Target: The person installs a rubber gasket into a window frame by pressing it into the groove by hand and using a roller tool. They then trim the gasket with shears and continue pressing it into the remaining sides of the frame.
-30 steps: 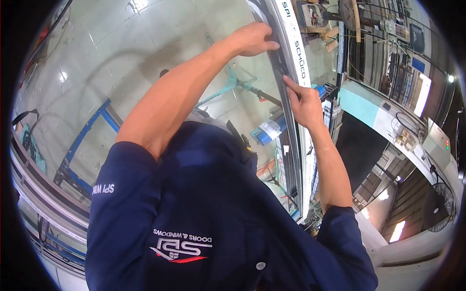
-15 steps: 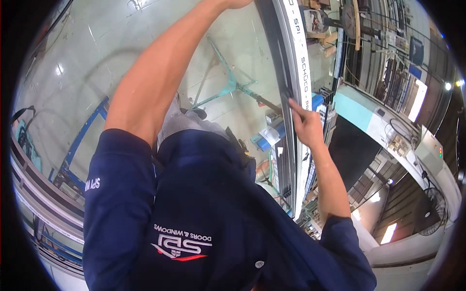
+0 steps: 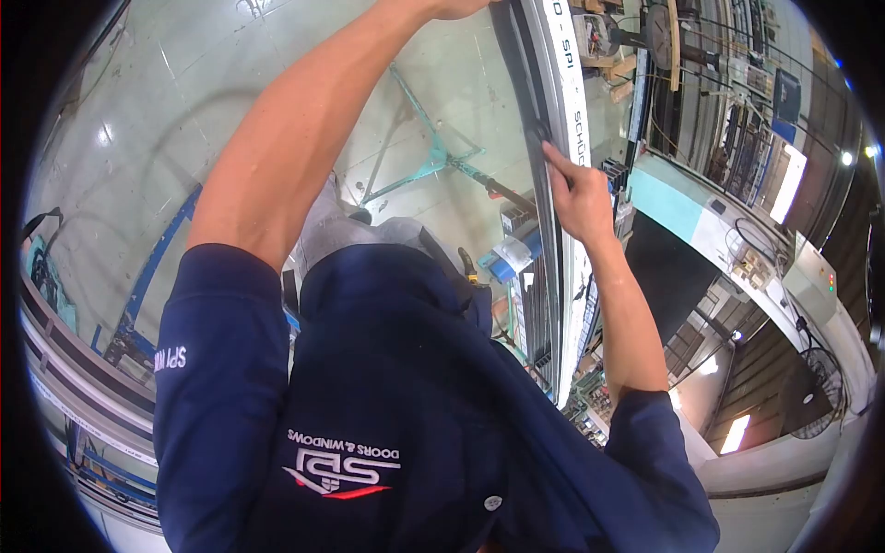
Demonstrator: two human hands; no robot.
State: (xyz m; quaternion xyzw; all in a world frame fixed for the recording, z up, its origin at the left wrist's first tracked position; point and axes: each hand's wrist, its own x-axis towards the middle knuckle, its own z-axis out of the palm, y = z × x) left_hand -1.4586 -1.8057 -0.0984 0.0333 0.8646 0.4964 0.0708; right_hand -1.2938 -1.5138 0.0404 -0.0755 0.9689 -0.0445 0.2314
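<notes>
A long frame profile point(image 3: 553, 83) with a dark inner edge and white printed film runs from the top edge down the middle right. My right hand point(image 3: 584, 198) is at its side, one finger stretched out with the tip on the dark strip and the other fingers partly bent; nothing is visibly held in it. At the top edge, my left hand point(image 3: 461, 7) reaches the profile's upper end, and its fingers are cut off or hidden.
A green stand point(image 3: 438, 158) is on the floor beyond my body. Blue metal framing point(image 3: 152, 267) and stacked profiles point(image 3: 92, 382) lie at the left. A machine with a light green panel point(image 3: 664, 189) and a fan point(image 3: 811, 396) are at the right.
My right hand has moved up along the profile, its fingertip still on the dark strip. My left hand has shifted slightly right at the top edge.
</notes>
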